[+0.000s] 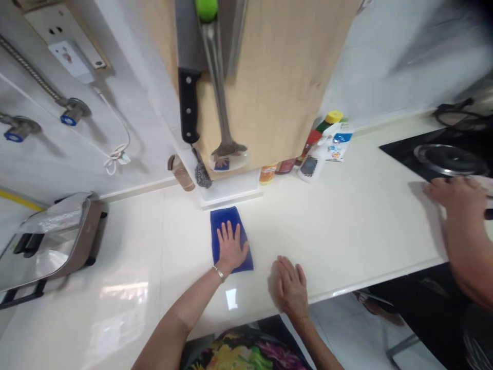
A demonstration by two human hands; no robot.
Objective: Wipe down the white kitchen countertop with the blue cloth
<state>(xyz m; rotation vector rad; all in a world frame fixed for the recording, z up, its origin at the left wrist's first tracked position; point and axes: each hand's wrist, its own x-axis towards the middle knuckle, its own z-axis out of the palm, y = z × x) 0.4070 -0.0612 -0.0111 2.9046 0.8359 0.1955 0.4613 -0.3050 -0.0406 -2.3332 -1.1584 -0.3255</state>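
Btm ctr: R hand (pixel 291 285) resting on white counter (pixel 346 221), fingers close together, gripping nothing; prob. there for support. A bit up & left, ctr frame: L hand (pixel 231 251) flat on blue cloth (pixel 225 215), fingers spread apart, not clamped; prob. placed so to press evenly. Cloth = deep blue, plain, approx. rectangular, laid flat. Beyond, upper ctr: wooden board (pixel 277 92) w/ knife (pixel 188 103) & spoon (pixel 219 97) in front, prob. upright to save space.
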